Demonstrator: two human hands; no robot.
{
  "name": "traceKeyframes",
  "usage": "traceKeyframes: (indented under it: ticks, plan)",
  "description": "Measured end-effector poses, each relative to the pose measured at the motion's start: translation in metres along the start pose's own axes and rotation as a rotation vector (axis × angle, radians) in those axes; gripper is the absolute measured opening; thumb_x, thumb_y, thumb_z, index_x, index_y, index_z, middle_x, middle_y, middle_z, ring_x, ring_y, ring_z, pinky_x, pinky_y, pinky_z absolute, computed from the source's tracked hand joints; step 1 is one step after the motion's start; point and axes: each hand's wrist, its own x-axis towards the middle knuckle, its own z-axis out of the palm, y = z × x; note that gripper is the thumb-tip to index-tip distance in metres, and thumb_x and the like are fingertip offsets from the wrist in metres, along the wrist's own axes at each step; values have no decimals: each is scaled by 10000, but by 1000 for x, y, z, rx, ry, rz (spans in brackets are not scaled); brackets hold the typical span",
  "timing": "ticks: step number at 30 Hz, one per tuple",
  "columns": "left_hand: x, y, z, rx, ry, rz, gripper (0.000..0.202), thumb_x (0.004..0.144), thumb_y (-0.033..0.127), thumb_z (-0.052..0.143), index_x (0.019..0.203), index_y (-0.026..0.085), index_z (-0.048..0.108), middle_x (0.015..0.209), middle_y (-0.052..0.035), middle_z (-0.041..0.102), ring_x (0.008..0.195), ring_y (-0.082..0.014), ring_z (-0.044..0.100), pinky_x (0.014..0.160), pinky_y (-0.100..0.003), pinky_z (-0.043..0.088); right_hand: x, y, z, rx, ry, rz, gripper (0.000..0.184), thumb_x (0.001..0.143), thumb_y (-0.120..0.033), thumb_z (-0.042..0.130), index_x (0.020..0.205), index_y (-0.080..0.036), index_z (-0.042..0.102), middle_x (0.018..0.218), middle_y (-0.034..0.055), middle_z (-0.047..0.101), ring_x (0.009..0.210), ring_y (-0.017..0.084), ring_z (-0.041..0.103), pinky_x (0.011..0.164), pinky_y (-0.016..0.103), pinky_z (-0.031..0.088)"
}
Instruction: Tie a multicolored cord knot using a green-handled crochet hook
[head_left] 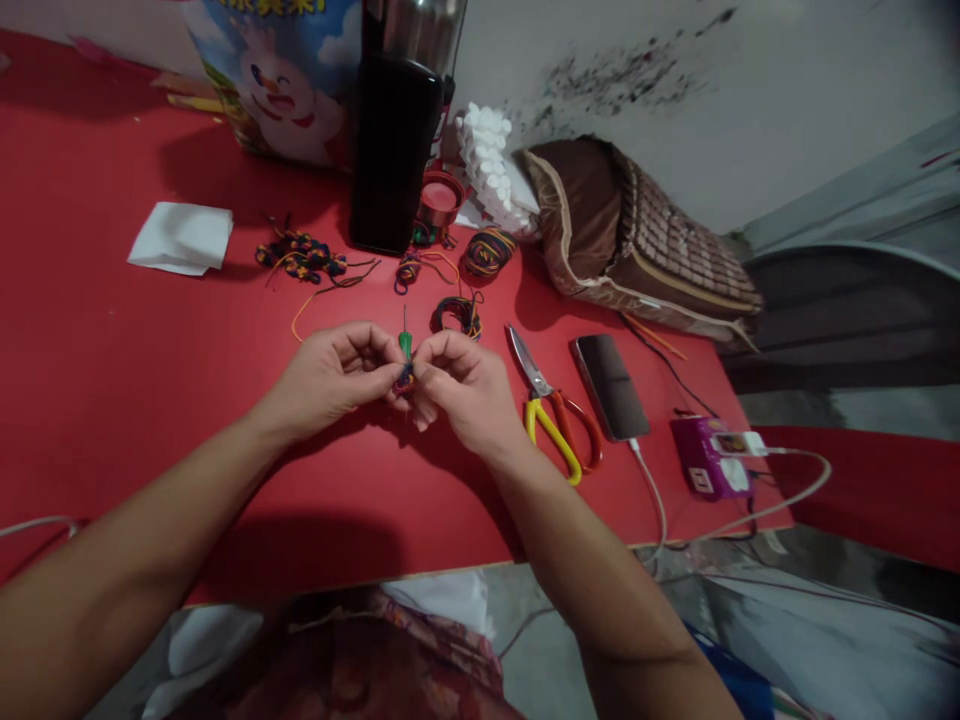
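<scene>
Between my two hands is a small piece of dark multicoloured knotted cord (405,379), partly covered by fingertips. My left hand (341,375) pinches it from the left, and my right hand (461,385) pinches it from the right. Just beyond the fingertips a green-handled tool (405,345) with a thin metal shaft points away from me; whether a finger touches it, I cannot tell. Past my right hand lies a coil of dark cord (456,318). A clump of knotted multicoloured cord (300,257) rests beyond my left hand, with a loose orange strand trailing from it.
Scissors (551,405) with yellow and red handles lie right of my hands, beside a phone (611,388) on a cable. Farther back are a ball of cord (489,252), an upright black phone (395,155), folded white paper (182,237) and a brown cushion (645,235). A purple box (709,460) sits near the right edge.
</scene>
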Motion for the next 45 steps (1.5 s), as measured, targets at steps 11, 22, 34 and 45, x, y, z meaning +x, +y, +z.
traceKeyframes:
  ticks: [11, 22, 34, 45]
  plan:
    - [2, -5, -2, -67, -45, 29, 172, 770, 178, 843, 840, 179, 686, 718, 31, 711, 628, -111, 719, 642, -210, 585, 0, 0, 1, 13, 3, -1, 160, 853, -286, 735, 823, -218, 594, 542, -103, 599, 411, 54, 509, 438, 196, 440]
    - [3, -11, -3, -155, -54, -104, 258, 814, 250, 870, 950, 175, 664, 672, 5, 730, 568, -148, 700, 574, -264, 600, 1, 1, -3, -64, 77, -27, 173, 892, -328, 769, 893, -207, 645, 574, -81, 636, 465, 76, 583, 470, 199, 479]
    - [3, -4, -13, 74, -30, 12, 138, 812, 154, 748, 928, 182, 679, 771, 11, 676, 601, -106, 596, 556, -229, 488, 3, -1, -25, -387, 229, -207, 56, 894, -230, 650, 943, -216, 674, 823, -16, 714, 587, 95, 594, 561, 253, 496]
    - [6, -3, -25, 829, -610, 315, 137, 966, 149, 603, 967, 180, 736, 1050, -57, 647, 952, -177, 629, 864, -310, 505, 41, -20, 7, -1411, 61, 136, 244, 959, -235, 602, 1097, -83, 733, 1109, 255, 783, 948, 310, 746, 729, 364, 480]
